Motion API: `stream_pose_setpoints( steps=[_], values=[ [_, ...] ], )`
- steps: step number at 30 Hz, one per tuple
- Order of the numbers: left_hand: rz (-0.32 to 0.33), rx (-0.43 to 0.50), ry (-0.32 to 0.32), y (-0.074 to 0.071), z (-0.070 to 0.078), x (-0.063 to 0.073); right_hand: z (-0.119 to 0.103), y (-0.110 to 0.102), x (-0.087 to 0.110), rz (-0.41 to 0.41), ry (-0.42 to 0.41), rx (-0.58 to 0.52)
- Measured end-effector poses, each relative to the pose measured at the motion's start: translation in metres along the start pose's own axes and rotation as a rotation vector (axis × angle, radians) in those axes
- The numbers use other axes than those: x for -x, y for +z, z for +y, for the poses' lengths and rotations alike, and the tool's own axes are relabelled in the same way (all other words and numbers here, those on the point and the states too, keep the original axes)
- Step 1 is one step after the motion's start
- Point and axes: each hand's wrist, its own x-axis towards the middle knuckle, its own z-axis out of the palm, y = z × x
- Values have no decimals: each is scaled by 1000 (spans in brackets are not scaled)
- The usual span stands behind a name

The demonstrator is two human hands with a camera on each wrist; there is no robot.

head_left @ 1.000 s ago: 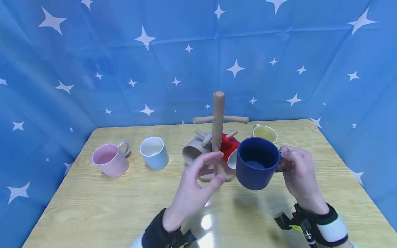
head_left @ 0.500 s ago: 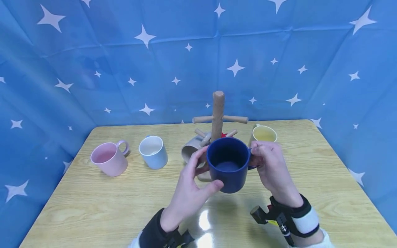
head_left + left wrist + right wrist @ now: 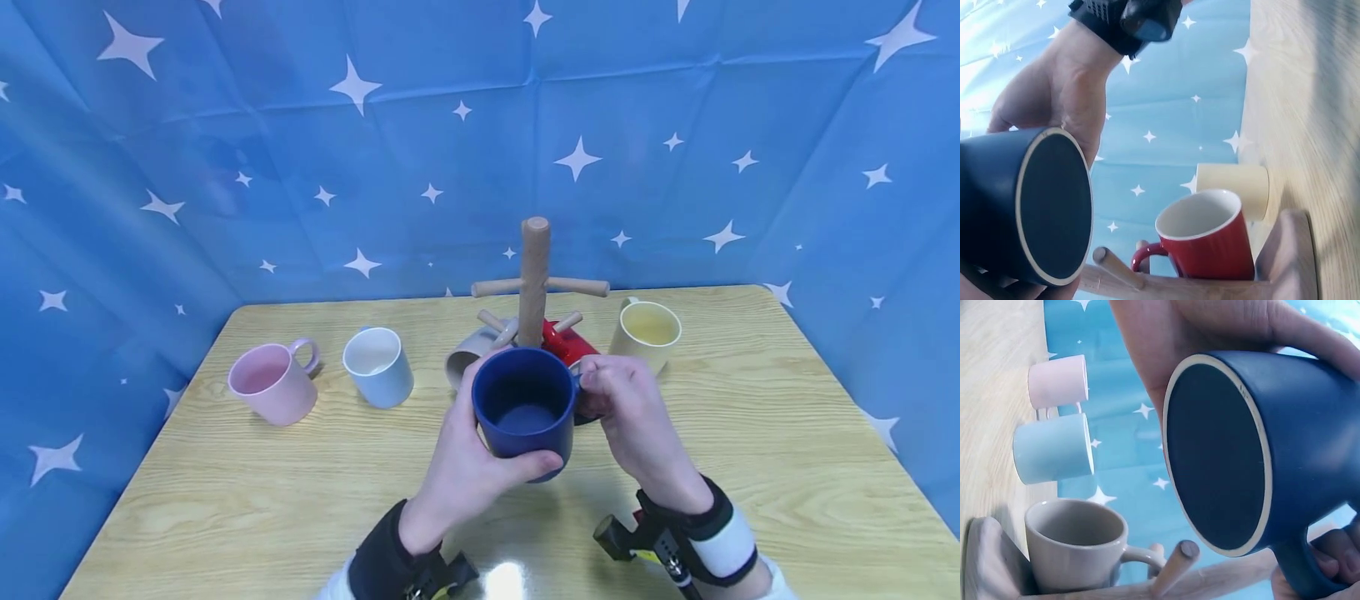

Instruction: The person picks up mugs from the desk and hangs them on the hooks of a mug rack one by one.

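A dark blue mug [image 3: 525, 400] is held up in front of the wooden mug tree [image 3: 535, 275], its mouth facing up toward the head camera. My left hand [image 3: 472, 458] grips its body from the left, thumb across the near side. On the right, my right hand [image 3: 630, 408] pinches the mug's handle [image 3: 1304, 565]. The dark underside shows in both wrist views, clear of the table. Behind it, a red mug [image 3: 1210, 244] and a grey mug [image 3: 1075, 544] hang by their handles on lower pegs of the tree. Two upper pegs carry nothing.
A pink mug [image 3: 279, 392] and a light blue mug [image 3: 380, 375] stand on the left of the wooden table [image 3: 262, 500]. To the right of the tree stands a pale yellow mug [image 3: 645, 333]. A blue star-patterned cloth [image 3: 420, 150] hangs behind the table.
My right hand has carried the blue mug leftward, in front of the tree. My left hand, earlier held apart from the mug, now grips its body.
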Motion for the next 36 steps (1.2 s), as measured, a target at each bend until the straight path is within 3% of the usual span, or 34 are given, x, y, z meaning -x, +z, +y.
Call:
stream_pose_setpoints(
  steps=[15, 22, 36],
  values=[
    [-20, -46, 35, -9, -2, -4, 2, 7, 3, 43, 33, 93],
    [-15, -35, 37, -9, -4, -3, -1, 7, 2, 30, 51, 172],
    [-7, -54, 34, -9, -5, -3, -5, 6, 2, -1, 57, 228]
  ],
)
